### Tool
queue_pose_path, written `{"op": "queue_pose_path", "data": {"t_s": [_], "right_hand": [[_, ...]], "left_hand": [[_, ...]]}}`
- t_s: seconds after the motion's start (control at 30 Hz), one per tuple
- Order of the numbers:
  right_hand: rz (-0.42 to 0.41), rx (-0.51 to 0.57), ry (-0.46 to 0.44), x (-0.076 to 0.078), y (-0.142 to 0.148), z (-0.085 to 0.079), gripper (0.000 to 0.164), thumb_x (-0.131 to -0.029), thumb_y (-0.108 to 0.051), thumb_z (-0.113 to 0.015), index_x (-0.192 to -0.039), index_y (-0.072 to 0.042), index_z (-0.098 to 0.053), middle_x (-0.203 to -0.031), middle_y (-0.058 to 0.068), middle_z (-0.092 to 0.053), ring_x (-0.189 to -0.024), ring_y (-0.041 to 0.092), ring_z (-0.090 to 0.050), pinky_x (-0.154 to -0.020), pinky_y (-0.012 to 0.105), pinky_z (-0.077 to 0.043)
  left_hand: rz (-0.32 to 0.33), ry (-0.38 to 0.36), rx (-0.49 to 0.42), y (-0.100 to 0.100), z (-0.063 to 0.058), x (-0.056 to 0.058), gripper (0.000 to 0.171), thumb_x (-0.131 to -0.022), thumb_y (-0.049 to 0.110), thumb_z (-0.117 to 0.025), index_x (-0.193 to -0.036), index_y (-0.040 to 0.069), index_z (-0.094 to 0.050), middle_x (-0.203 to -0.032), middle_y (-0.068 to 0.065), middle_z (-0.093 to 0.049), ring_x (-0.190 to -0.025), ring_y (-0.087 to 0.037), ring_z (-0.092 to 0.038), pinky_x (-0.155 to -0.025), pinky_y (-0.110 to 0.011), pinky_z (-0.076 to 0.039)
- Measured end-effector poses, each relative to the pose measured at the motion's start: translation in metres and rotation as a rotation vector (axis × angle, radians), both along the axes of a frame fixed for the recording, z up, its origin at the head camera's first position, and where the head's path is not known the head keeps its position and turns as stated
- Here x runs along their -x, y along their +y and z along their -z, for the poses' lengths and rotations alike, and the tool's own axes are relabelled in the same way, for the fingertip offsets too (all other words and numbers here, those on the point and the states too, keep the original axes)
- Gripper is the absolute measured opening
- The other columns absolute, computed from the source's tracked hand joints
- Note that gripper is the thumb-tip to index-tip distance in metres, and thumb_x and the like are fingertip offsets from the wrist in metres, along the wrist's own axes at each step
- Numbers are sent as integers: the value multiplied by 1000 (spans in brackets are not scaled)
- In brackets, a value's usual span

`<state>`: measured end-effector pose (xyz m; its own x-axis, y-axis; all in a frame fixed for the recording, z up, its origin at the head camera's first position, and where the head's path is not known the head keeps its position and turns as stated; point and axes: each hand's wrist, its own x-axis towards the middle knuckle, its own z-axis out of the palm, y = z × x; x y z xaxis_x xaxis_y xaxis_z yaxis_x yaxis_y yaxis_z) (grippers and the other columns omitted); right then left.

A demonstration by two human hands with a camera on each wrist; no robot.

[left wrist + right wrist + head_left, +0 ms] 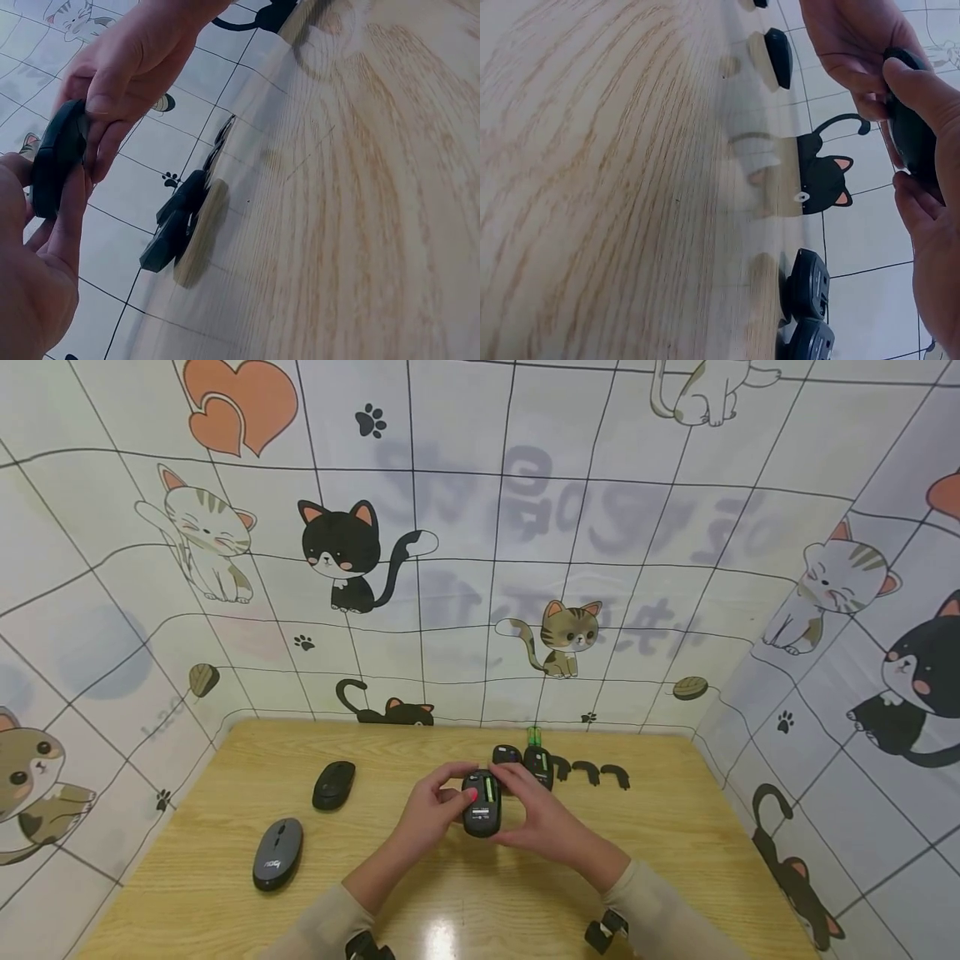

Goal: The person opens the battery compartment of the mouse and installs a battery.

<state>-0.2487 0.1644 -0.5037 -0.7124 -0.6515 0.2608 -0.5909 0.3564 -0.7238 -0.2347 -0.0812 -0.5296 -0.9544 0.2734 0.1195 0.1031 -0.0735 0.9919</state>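
A black computer mouse is held above the table with its underside facing up. Its battery slot lies uncovered, and a green battery shows in it. My left hand grips the mouse's left side, thumb laid over the underside. From the other side my right hand holds it between thumb and fingers, at the upper and lower right edges. Seen edge-on in the left wrist view, the mouse sits between both hands. The right wrist view has the mouse with fingers at both ends.
Behind the hands lie two more overturned black mice, one beside another, with green batteries behind. Black curved covers line up to their right. A black mouse and a grey mouse rest at the left.
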Motion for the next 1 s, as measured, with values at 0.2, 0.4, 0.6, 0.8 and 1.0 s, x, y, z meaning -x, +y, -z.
{"op": "queue_pose_path", "data": {"t_s": [0.2, 0.4, 0.6, 0.8, 1.0], "right_hand": [[9, 0, -27, 0, 0, 0, 106, -85, -20, -99, -171, -7, -38, -162, 6, -46, -147, 30, -54, -119, 59, -50], [22, 4, -39, 2, -1, 3, 102, -89, -30, -97, -171, -12, -39, -162, 4, -47, -146, 29, -54, -118, 61, -49], [35, 29, -28, 6, -1, 6, 100, -88, -28, -98, -170, -12, -43, -160, 3, -50, -144, 29, -56, -118, 59, -51], [47, 37, -51, 13, -2, 8, 99, -88, -27, -98, -168, -6, -44, -159, 0, -51, -140, 26, -60, -117, 54, -53], [58, -8, -29, 23, -4, 6, 97, -87, -32, -98, -167, -12, -46, -158, 1, -53, -139, 25, -62, -117, 56, -53]], "left_hand": [[-6, -2, 34, -1, 2, 1, 41, -110, 13, -71, -150, 10, -64, -114, -18, -79, -96, -23, -80, -80, -32, -68], [-21, 13, 64, -2, 2, 1, 42, -108, 14, -73, -150, 11, -65, -112, -18, -78, -96, -24, -78, -79, -34, -67], [-5, 126, 165, -7, 3, 5, 52, -102, 7, -80, -151, 12, -65, -139, -15, -66, -111, -28, -69, -85, -34, -67], [93, 264, 332, -15, 2, 11, 84, -93, 15, -92, -165, 12, -49, -158, -4, -55, -138, -26, -58, -108, -40, -59], [135, 335, 461, -23, -3, 19, 99, -88, 24, -97, -169, 12, -42, -163, 0, -49, -139, -24, -59, -113, -49, -57]]}}
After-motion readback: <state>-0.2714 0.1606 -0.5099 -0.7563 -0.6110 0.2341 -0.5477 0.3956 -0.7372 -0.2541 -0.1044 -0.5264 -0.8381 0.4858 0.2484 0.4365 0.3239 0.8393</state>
